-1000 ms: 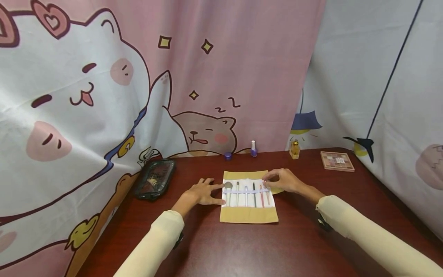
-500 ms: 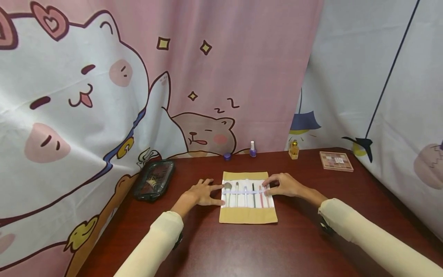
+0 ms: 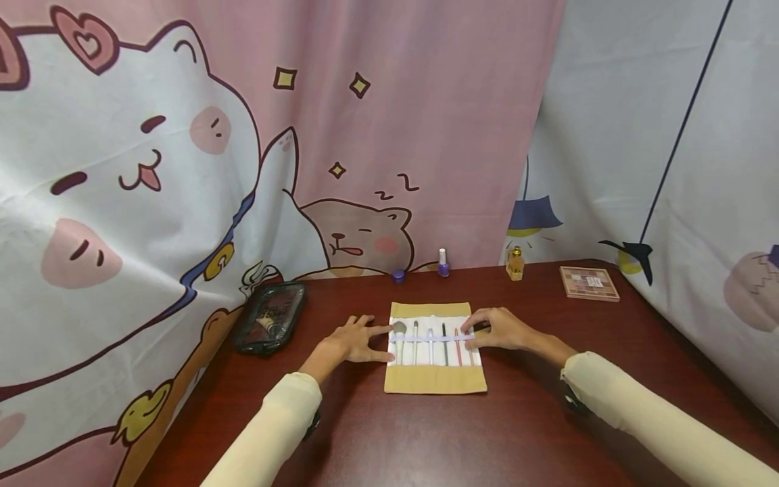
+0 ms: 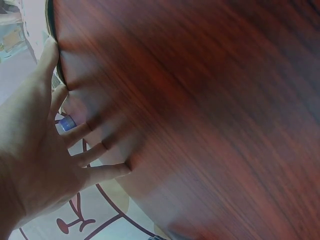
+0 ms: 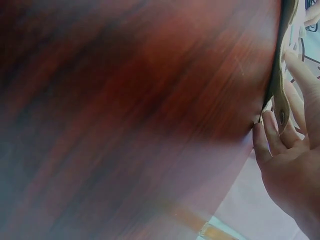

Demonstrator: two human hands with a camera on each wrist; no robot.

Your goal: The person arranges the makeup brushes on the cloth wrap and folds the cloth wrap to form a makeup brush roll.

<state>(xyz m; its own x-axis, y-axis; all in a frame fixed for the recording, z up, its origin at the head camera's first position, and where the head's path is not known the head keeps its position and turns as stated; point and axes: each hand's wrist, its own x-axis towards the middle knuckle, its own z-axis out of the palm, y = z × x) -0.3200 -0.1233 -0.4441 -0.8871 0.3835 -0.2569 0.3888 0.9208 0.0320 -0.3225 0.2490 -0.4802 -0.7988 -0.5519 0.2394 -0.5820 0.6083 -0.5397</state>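
A yellow brush roll [image 3: 435, 380] lies unrolled on the table, its white inner panel facing up. Several makeup brushes stand side by side under a pale lilac band [image 3: 420, 338], among them a fluffy-headed brush [image 3: 399, 329] at the left. My left hand [image 3: 351, 339] touches the roll's left edge with thumb and forefinger; its other fingers [image 4: 107, 172] are spread straight on the table. On the right edge, beside the rightmost brush, rest the thumb and forefinger of my right hand [image 3: 504, 328]. A tab [image 5: 281, 107] of the roll hangs among the right fingers, partly hidden.
A black clear-topped pouch [image 3: 270, 318] lies at the left. Along the back stand a small purple jar [image 3: 398, 276], a purple nail polish bottle [image 3: 443, 264] and a golden bottle [image 3: 515, 264]. An eyeshadow palette [image 3: 589, 283] lies back right, before a printed curtain [image 3: 475, 135].
My right hand has shifted slightly down along the roll's right edge, and the yellow tab there shows less. The left hand keeps its place on the left edge.
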